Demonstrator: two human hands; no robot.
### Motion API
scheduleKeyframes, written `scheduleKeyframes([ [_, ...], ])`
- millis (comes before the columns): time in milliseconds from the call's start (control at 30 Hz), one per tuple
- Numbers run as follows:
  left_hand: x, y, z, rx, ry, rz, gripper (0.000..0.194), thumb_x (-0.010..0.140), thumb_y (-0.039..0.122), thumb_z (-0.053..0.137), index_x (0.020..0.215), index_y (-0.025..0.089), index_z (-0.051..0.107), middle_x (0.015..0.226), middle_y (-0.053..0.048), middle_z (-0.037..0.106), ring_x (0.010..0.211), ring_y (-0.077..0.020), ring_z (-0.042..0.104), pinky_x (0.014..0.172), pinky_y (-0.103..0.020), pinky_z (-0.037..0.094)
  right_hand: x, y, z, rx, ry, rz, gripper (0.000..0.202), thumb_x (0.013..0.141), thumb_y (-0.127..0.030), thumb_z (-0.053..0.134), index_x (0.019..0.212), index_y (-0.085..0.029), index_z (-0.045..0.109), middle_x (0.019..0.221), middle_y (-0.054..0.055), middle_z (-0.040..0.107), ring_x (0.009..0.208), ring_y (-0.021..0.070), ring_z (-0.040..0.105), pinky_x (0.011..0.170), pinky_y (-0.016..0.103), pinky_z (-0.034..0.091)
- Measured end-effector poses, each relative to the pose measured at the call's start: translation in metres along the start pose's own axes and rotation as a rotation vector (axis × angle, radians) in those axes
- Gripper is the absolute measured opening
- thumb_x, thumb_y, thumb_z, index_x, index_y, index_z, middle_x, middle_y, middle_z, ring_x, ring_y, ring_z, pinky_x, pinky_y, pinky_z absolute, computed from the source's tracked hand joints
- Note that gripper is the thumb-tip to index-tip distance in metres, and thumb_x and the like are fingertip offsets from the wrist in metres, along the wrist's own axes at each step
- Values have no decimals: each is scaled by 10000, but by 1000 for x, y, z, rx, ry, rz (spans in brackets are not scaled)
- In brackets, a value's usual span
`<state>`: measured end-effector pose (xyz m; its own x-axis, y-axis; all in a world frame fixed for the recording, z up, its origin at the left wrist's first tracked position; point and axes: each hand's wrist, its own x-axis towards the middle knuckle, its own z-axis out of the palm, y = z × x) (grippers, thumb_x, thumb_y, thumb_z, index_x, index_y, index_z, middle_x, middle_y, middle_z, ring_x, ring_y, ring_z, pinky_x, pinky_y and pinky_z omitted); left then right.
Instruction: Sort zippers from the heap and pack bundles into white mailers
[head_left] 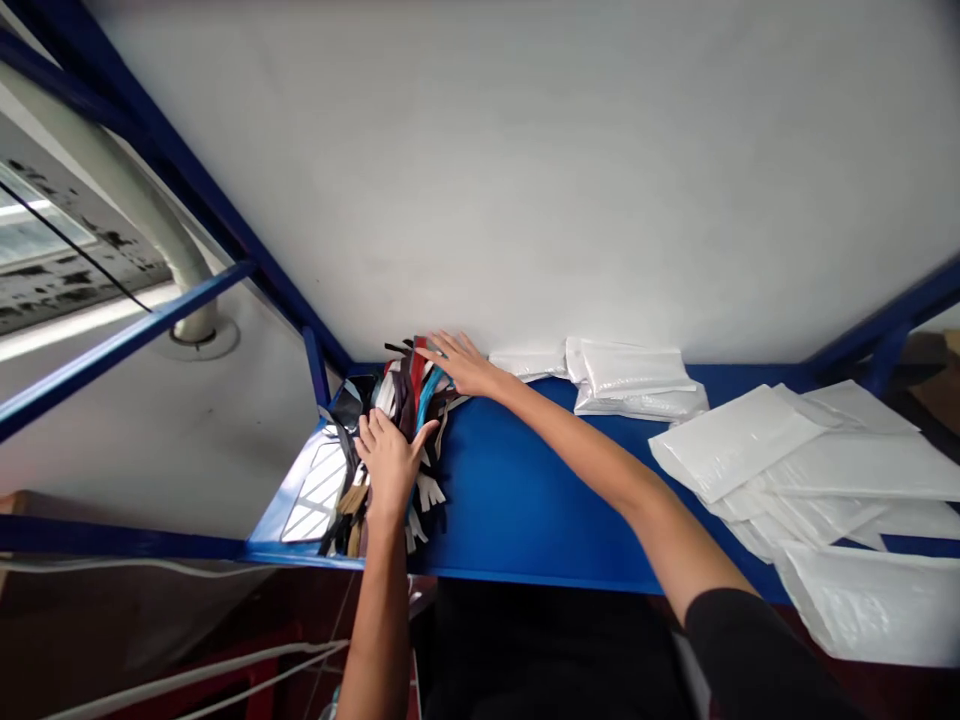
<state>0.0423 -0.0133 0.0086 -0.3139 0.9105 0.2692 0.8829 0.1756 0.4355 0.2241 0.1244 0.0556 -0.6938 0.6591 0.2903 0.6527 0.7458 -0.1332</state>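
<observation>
A loose pile of zippers (405, 390) in black, white, red, blue and brown lies at the left end of the blue shelf (540, 480). My left hand (390, 460) rests over the near part of this pile, its fingers and thumb spread. Across the far end, by the wall, my right hand (461, 365) is laid with fingers stretched out, touching the red and blue strips. Neither hand grips anything. Both palms face down, so the zippers directly beneath them are hidden.
White plastic mailing bags (810, 460) are heaped at the right, one overhanging the front edge. More white packets (634, 375) stand against the white wall (570, 180). A sheet with a white block pattern (319, 490) lies left of the pile. Blue metal bars (127, 350) frame the left side.
</observation>
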Motion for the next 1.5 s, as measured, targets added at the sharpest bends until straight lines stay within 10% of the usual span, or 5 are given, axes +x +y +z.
scheduleKeyframes([
  [367,-42,75,-20,-596,202,436,607,1142,588,247,1463,215,603,1542,-142,603,1586,-304,376,1338,-543,191,-297,116,-123,161,-91,625,838,839,-475,796,1611,-272,538,1700,139,462,1580,420,382,1311,637,236],
  [667,-130,136,11,-930,-286,617,475,1134,452,473,1583,298,451,1611,-137,541,1513,-284,509,1242,-510,419,-281,34,-144,614,861,656,427,953,-546,726,1232,-223,731,1166,83,767,1111,314,704,935,438,579],
  [1033,-77,123,-14,-1006,-461,454,765,929,490,806,1601,307,491,1435,-131,640,1272,-298,632,1018,-416,537,-301,-66,-108,1311,-192,428,504,917,-635,760,985,-137,723,825,21,657,708,151,572,622,253,449],
  [1200,-95,119,-8,-1360,-978,31,620,819,650,845,1174,150,757,932,-85,759,806,-219,711,692,-270,520,-330,-83,-74,1622,197,545,891,941,-844,549,1576,-219,529,1130,121,740,929,257,704,783,377,572],
  [1500,-157,114,6,-1252,-828,22,549,973,681,647,1186,176,673,816,-40,715,725,-188,686,648,-273,556,-325,-85,-53,1171,795,647,1236,722,-969,623,1710,-431,111,1722,158,336,1563,487,352,1094,705,485],
])
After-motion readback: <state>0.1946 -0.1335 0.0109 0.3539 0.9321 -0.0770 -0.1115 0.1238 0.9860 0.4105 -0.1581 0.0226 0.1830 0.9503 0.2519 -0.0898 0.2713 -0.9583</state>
